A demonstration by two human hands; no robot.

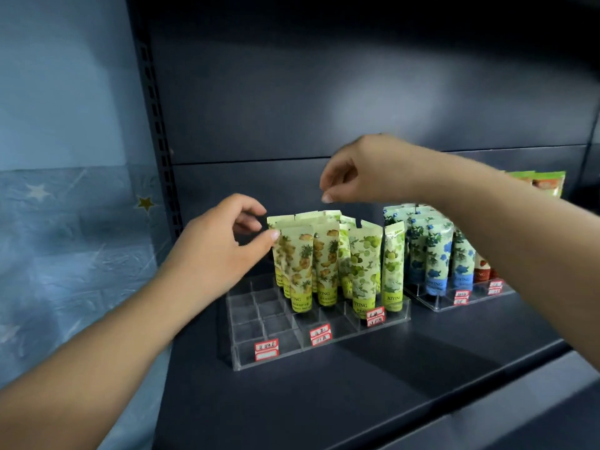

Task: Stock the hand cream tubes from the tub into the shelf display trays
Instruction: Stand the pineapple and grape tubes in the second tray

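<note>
On the dark matte metal shelf (373, 384), my left hand (217, 251) is at the back-left corner of the clear acrylic compartment tray (311, 332). Thumb and forefinger are narrowed onto the flat crimped top of a yellow pineapple-print soft plastic tube (297, 267); looks like a light pinch to square it in its slot, not a lift. My right hand (360, 173) hovers above the row, fingertips drawn together, holding nothing I can see.

Tubes stand cap-down, crimp-up, so prints face out and dividers keep them upright. Green lime-print tubes (365, 267) fill the slots to the right. Front-left cells of the tray are unfilled, so more stocking is left, I'd say. Red-bordered paper price labels (266, 349) are stuck on the front lip.

A second clear tray (444, 303) just right holds blue floral tubes (435, 254). Tub not in view.
</note>
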